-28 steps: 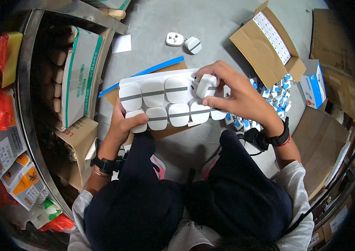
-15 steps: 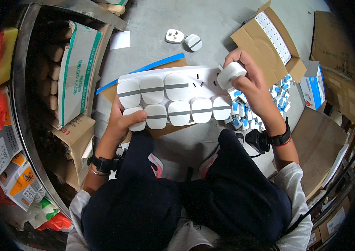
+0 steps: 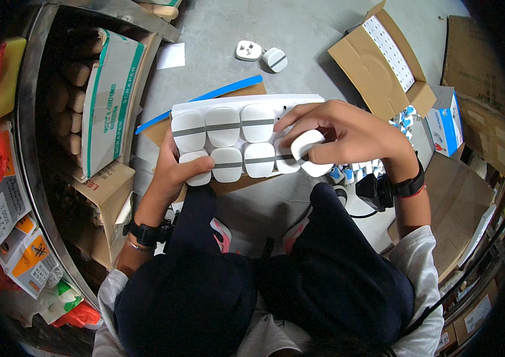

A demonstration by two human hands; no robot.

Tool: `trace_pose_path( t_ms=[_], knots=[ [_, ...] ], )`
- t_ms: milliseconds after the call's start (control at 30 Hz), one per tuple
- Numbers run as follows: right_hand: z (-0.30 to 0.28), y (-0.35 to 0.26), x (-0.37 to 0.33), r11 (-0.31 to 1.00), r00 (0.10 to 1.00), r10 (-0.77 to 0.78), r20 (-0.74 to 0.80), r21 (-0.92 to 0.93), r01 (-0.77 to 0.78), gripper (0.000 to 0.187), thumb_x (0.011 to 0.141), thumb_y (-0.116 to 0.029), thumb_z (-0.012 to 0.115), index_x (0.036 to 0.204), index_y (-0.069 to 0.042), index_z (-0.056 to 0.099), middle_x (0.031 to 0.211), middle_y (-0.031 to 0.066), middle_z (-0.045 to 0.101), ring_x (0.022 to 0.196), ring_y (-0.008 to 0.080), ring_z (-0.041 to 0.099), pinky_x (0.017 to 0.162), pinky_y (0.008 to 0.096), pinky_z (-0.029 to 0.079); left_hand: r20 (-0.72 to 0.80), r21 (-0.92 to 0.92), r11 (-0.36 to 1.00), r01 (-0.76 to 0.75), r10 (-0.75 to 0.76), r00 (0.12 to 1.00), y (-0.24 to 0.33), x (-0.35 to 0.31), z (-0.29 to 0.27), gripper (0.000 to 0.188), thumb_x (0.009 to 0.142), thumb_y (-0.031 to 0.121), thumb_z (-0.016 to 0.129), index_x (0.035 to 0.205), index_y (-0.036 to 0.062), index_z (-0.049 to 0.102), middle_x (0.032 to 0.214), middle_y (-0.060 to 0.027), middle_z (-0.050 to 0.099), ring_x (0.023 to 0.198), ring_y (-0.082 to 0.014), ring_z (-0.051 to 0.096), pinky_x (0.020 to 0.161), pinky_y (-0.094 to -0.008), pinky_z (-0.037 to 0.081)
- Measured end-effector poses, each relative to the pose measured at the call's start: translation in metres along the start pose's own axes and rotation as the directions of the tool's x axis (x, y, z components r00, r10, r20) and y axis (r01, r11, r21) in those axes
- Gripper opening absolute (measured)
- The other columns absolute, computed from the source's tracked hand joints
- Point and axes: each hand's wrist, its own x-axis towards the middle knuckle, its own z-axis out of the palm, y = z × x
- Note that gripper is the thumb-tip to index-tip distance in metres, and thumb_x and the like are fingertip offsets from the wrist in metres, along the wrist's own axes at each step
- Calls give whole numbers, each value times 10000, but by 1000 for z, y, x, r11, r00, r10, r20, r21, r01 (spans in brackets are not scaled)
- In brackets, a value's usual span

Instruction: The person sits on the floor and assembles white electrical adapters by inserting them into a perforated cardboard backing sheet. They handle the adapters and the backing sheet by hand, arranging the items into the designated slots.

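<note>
A white slotted tray [image 3: 303,99] lies across the front of my knees. It carries two rows of white, rounded-square plugs [image 3: 223,135], most showing a grey stripe. My left hand [image 3: 172,166] is closed round the tray's left end, its thumb on the front-left plug [image 3: 195,174]. Over the right part of the tray, my right hand [image 3: 347,134] grips a tilted white plug [image 3: 307,143] between thumb and fingers. The fingers partly cover the back row's right end and neighbouring plugs.
Two loose plugs [image 3: 248,51] lie on the floor beyond the tray. An open cardboard box [image 3: 359,65] and a blue-and-white box [image 3: 444,122] stand to the right. Many small blue-and-white pieces [image 3: 352,171] lie beneath my right hand. A metal shelf [image 3: 29,137] holds cartons at left.
My right hand has moved left and nearer with the plug, which is now tilted over the front row's right end. The tray has shifted slightly right; my left hand still holds it.
</note>
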Motion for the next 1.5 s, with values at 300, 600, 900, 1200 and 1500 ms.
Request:
trace_pose_path(
  t_ms=[300,600,900,1200,1500],
  knots=[
    [-1,0,5,993,994,110,26,36,-111,437,728,-133,565,1127,8,675,1194,144,618,973,202,630,740,268,517,-12,25,1000,-14,14,1000,-1,0,1,879,647,259,855,1342,10,377,1196,-143,563,1094,-232,570,946,-361,462],
    [24,-12,2,987,988,140,-59,-78,-144,326,802,-166,592,975,108,620,1139,145,567,837,238,608,726,309,474,-25,9,1000,-24,24,999,-1,1,1,854,662,240,841,1341,12,377,1186,-137,568,1092,-234,573,941,-362,467],
    [1,6,2,997,988,61,-139,-45,-68,355,818,-118,542,1119,12,679,1146,128,629,921,173,599,724,254,483,-6,11,999,-38,38,999,-3,0,1,851,674,249,836,1352,29,370,1191,-130,560,1102,-229,567,945,-358,465],
    [-10,6,-8,982,899,168,-404,152,-115,307,903,-136,436,1144,-78,616,961,69,658,858,92,600,766,233,464,-34,-63,998,15,-17,999,-4,-5,0,775,698,227,814,1326,40,400,1178,-117,563,1081,-216,568,935,-345,466],
    [23,-9,26,835,898,-86,-433,-522,-172,126,733,-224,662,747,-100,678,672,116,648,672,314,648,594,414,493,-54,-137,990,-20,13,998,3,-8,9,788,699,180,806,1334,15,370,1205,-134,551,1117,-235,559,970,-361,457]
  ],
)
